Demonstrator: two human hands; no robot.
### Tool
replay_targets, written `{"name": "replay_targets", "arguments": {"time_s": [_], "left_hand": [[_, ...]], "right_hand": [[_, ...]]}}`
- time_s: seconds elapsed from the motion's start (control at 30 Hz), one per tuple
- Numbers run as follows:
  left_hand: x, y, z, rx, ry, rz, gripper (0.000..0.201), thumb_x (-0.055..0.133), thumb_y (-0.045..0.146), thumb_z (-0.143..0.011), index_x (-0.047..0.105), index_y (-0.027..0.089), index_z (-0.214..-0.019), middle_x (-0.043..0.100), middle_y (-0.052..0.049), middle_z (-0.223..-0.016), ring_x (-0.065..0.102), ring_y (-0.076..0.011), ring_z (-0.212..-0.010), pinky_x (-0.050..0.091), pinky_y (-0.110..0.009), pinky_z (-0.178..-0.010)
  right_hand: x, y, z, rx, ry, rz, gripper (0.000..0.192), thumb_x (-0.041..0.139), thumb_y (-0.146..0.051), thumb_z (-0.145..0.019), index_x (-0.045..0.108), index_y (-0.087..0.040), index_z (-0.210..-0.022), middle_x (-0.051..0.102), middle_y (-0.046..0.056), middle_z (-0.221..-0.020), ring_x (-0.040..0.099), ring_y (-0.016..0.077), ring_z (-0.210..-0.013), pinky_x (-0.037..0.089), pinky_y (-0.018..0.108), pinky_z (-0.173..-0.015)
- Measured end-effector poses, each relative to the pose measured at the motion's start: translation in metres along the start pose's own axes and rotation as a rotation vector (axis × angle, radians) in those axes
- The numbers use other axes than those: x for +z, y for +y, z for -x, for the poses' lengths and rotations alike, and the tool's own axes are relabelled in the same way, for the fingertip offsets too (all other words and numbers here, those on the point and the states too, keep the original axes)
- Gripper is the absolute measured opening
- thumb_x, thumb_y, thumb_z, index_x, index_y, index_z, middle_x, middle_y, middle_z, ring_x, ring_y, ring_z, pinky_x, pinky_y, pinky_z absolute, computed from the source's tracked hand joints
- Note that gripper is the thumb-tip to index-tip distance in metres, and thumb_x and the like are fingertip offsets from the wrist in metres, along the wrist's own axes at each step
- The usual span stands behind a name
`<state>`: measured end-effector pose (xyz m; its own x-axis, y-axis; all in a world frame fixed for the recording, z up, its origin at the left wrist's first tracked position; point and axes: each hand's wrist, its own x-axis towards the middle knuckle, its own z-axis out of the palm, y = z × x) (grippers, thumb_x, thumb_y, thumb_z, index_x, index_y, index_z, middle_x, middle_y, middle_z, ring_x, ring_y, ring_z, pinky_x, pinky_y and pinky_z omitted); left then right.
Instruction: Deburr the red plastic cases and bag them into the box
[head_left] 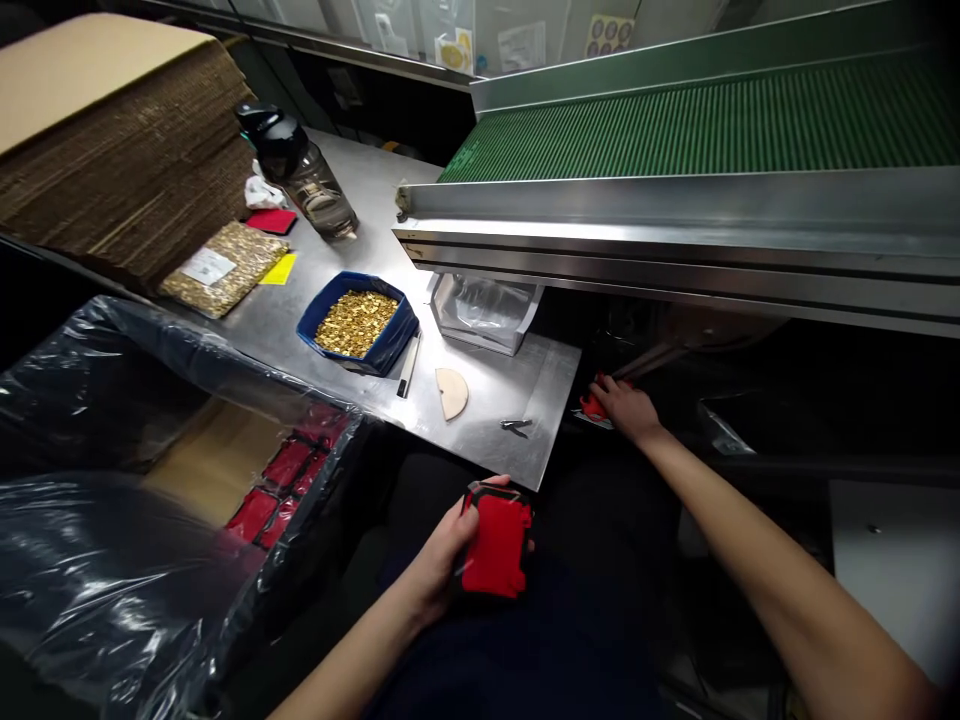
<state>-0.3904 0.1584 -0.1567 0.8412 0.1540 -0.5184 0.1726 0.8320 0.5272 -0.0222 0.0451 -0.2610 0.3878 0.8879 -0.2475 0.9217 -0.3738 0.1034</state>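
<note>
Red case [495, 545] before the metal table [551, 375]
My left hand [444, 560] clamped it; right of the table, my right hand [631, 407] touched a red piece [592, 405], finger grip unclear to me.

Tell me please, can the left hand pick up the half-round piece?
Probably not: the left hand holds a red item, though the way to the half-round piece looks free.

Room between our left grip [444, 552] and the plastic-lined box [97, 560], its raised rim in our way, bare tabletop [491, 385] for us between the half-disc [451, 395] and small metal tool [515, 426], the conveyor frame [637, 215] blocking us above the white tray [484, 341], blue bin [391, 344] crowding our left
</note>
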Motion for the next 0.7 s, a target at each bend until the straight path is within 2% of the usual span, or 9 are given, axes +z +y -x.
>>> {"name": "replay_targets", "arguments": {"time_s": [0.1,0.2,0.3,0.37,0.47,0.53,0.6,0.63,0.7], "left_hand": [[-0.002,-0.002,0.0,-0.057,0.026,0.25,0.076,0.055,0.07,-0.093,0.042,0.023,-0.151,0.068,-0.021,-0.134,0.073,-0.0328,-0.108,0.052,-0.049,-0.099],[-0.006,-0.001,0.0,-0.09,0.043,0.382,0.077,0.051,0.074,-0.093,0.052,0.017,-0.145,0.068,-0.022,-0.135,0.073,-0.0293,-0.106,0.053,-0.044,-0.098],[-0.011,0.0,-0.007,-0.109,0.087,0.441,0.082,0.045,0.078,-0.093,0.063,0.009,-0.134,0.068,-0.022,-0.136,0.073,-0.0279,-0.104,0.055,-0.04,-0.093],[-0.011,0.0,-0.014,-0.113,0.106,0.449,0.083,0.044,0.078,-0.093,0.065,0.008,-0.131,0.069,-0.021,-0.134,0.073,-0.0277,-0.103,0.056,-0.04,-0.092],[-0.005,0.0,-0.026,-0.113,0.153,0.422,0.075,0.045,0.073,-0.096,0.067,0.01,-0.13,0.074,-0.018,-0.126,0.073,-0.0263,-0.1,0.057,-0.039,-0.089],[0.001,0.0,-0.033,-0.131,0.209,0.375,0.065,0.048,0.066,-0.099,0.069,0.011,-0.126,0.077,-0.015,-0.119,0.073,-0.0237,-0.099,0.057,-0.035,-0.089],[0.006,-0.001,-0.037,-0.147,0.233,0.307,0.058,0.049,0.061,-0.1,0.071,0.011,-0.121,0.078,-0.014,-0.115,0.073,-0.0221,-0.102,0.056,-0.032,-0.093],[0.009,-0.001,-0.037,-0.152,0.217,0.263,0.058,0.048,0.061,-0.101,0.071,0.012,-0.122,0.078,-0.014,-0.115,0.072,-0.0222,-0.104,0.055,-0.032,-0.095],[0.012,0.0,-0.037,-0.18,0.123,0.136,0.064,0.041,0.066,-0.101,0.067,0.014,-0.129,0.076,-0.015,-0.116,0.072,-0.025,-0.106,0.054,-0.037,-0.098]], "right_hand": [[0.005,-0.005,-0.002,0.097,0.037,-0.071,0.048,0.038,-0.006,-0.097,0.057,-0.014,-0.14,0.062,0.021,-0.126,0.062,0.0291,-0.101,0.047,0.035,-0.074],[0.003,-0.016,0.013,0.207,0.084,-0.157,0.057,0.036,-0.005,-0.095,0.046,-0.013,-0.151,0.059,0.023,-0.127,0.061,0.0325,-0.107,0.049,0.039,-0.079],[-0.012,-0.038,0.042,0.316,0.127,-0.261,0.058,0.039,-0.011,-0.096,0.038,-0.01,-0.153,0.055,0.026,-0.132,0.064,0.0324,-0.103,0.052,0.04,-0.079],[-0.03,-0.063,0.068,0.343,0.14,-0.343,0.048,0.038,-0.022,-0.102,0.043,-0.01,-0.148,0.058,0.023,-0.128,0.068,0.0281,-0.095,0.055,0.038,-0.076],[-0.063,-0.118,0.108,0.19,0.137,-0.524,0.035,0.039,-0.039,-0.107,0.055,-0.024,-0.135,0.066,0.01,-0.122,0.069,0.02,-0.1,0.058,0.029,-0.085],[-0.082,-0.157,0.129,-0.081,0.191,-0.751,0.046,0.059,-0.048,-0.099,0.055,-0.028,-0.14,0.063,0.011,-0.136,0.064,0.0266,-0.121,0.055,0.038,-0.102],[-0.092,-0.185,0.14,-0.207,0.237,-0.781,0.057,0.065,-0.04,-0.096,0.05,-0.031,-0.15,0.057,0.009,-0.15,0.056,0.0303,-0.135,0.048,0.046,-0.113],[-0.094,-0.194,0.142,-0.206,0.261,-0.786,0.058,0.062,-0.031,-0.097,0.047,-0.033,-0.153,0.055,0.007,-0.154,0.054,0.0298,-0.139,0.046,0.048,-0.115],[-0.09,-0.195,0.142,-0.048,0.327,-0.86,0.055,0.052,-0.018,-0.098,0.05,-0.031,-0.151,0.058,0.006,-0.152,0.056,0.0271,-0.137,0.046,0.045,-0.115]]}}
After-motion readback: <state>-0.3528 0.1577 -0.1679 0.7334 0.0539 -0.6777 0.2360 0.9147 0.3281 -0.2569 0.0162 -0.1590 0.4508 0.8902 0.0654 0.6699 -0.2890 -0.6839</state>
